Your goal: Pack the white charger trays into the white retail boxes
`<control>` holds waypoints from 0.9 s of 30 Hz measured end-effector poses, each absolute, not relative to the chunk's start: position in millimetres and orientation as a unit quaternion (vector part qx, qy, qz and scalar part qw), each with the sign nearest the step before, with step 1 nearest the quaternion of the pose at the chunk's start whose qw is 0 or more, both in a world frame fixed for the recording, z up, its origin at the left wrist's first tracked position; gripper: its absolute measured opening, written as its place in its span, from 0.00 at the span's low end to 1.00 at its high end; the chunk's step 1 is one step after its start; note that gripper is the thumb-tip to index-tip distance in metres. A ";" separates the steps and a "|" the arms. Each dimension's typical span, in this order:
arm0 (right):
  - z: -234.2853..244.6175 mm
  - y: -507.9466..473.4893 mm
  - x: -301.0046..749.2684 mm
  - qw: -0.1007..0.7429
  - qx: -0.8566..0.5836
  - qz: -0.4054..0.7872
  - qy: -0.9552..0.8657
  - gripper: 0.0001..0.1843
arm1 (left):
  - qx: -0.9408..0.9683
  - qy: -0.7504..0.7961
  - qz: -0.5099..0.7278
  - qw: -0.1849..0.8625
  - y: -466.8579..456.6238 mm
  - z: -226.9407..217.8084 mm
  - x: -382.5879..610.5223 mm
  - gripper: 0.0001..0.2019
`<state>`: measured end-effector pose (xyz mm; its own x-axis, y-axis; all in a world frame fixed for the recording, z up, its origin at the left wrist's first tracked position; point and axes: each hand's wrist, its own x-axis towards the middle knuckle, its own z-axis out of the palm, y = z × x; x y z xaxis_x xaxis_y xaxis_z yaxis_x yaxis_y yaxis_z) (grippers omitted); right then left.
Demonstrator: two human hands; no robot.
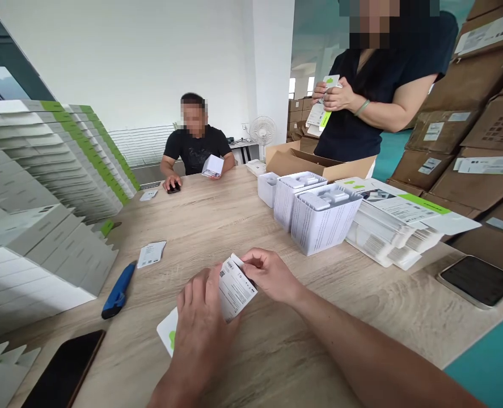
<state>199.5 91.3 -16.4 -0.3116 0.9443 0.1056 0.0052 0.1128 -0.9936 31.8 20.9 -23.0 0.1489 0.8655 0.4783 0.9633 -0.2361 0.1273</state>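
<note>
Both my hands hold a small white flat-packed carton with printed text and a green mark, just above the wooden table. My left hand grips its near end, fingers curled over it. At its far top edge, the fingers of my right hand pinch a flap.
Tall stacks of white and green flat cartons stand at the left. A blue utility knife, a dark phone, white trays, leaflet piles and another phone lie around. Someone seated opposite and someone standing at the right handle cartons. Brown boxes are piled at the right.
</note>
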 end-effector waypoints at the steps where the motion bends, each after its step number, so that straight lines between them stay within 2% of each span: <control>1: -16.2 90.6 199.2 0.438 -0.393 0.537 -0.605 0.07 | -0.751 -0.609 -0.229 0.111 20.7 -22.7 32.2 0.37; 9: -20.2 92.6 200.3 0.478 -0.375 0.520 -0.601 0.10 | -0.766 -0.587 -0.214 0.150 20.9 -23.4 32.9 0.43; 15: -16.5 85.1 198.8 0.473 -0.364 0.488 -0.637 0.11 | -0.758 -0.596 -0.231 0.131 20.0 -23.3 35.6 0.40; 19: -8.8 78.3 200.1 0.439 -0.274 0.533 -0.669 0.18 | -0.726 -0.612 -0.276 0.152 22.4 -20.9 30.9 0.36; 22: -9.5 72.8 199.0 0.394 -0.235 0.570 -0.682 0.25 | -0.703 -0.627 -0.295 0.161 24.2 -20.2 26.1 0.37; 27: -15.6 62.6 192.3 0.408 -0.249 0.461 -0.747 0.28 | -0.704 -0.633 -0.286 0.146 23.4 -19.7 23.7 0.41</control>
<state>192.3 62.6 -15.6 -0.5427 0.7490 0.3801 -0.0042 0.4502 -0.8929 23.7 23.4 -19.7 0.0339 0.8081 0.5881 0.9754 -0.1551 0.1569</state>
